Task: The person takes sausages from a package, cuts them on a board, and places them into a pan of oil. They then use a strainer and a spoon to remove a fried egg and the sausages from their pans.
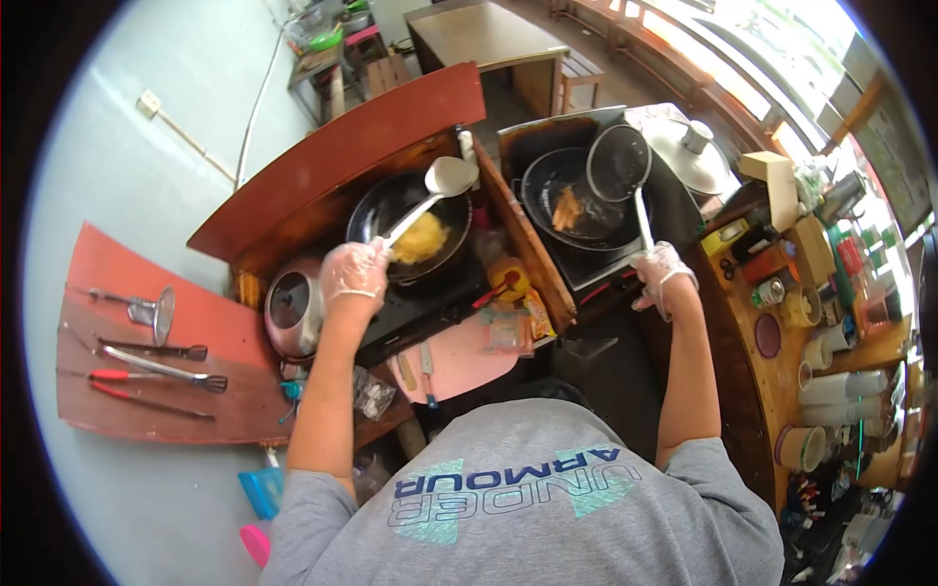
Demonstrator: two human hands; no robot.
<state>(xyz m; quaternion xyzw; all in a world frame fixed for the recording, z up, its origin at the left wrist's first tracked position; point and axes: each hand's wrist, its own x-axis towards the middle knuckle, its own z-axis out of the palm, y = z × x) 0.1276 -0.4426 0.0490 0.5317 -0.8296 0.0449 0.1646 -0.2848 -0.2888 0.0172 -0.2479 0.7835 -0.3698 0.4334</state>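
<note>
We take the wooden partition [535, 239] between the two stoves as our landmark. Nearest us, on its near left, lies a pink board [474, 373] with a knife [427, 371] on it, presumably put there to be handy to the heat. Left of the partition, our left hand [356, 273], in a clear plastic glove, is closed round the handle of a metal ladle [450, 177], well back from its head, likely to stay off the hot metal. On the partition's right, our right hand [666, 278], gloved too, grips the handle of a strainer [618, 163], seemingly for the same reason.

Past the hands, left of the partition, yellow food [420, 237] lies in the left wok [376, 210], with the ladle's head over that wok's far right side. Right of the partition, brown food [568, 208] lies in the right wok [606, 230]; the strainer's mesh is above its right part, though from this angle we cannot tell whether it touches the rim. Farther right of the partition a lid [679, 161] sits knob up, probably set aside to leave a wok open. Beyond the partition's far end stands a metal-topped table [484, 34].
</note>
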